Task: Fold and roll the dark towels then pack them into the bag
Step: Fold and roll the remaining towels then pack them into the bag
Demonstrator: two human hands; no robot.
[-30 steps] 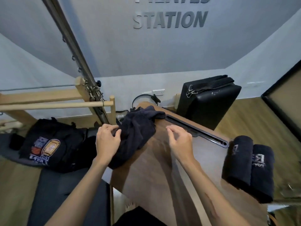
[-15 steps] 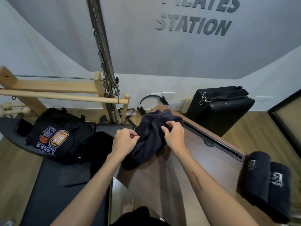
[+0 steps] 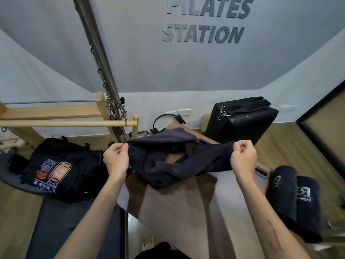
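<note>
Over brown table [image 3: 186, 212], crumpled dark towel [image 3: 168, 165] sags between hands.

One head-worn wide-angle camera looks forward and down, close over the brown surface [image 3: 179, 212] (straight lines bow outward), facing the lettered wall [image 3: 203, 21].

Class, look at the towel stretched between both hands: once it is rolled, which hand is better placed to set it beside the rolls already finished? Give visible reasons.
Right. The right hand pinches the towel on the side nearest the rolled towels; the left hand holds the far end, beside the bag.
</note>
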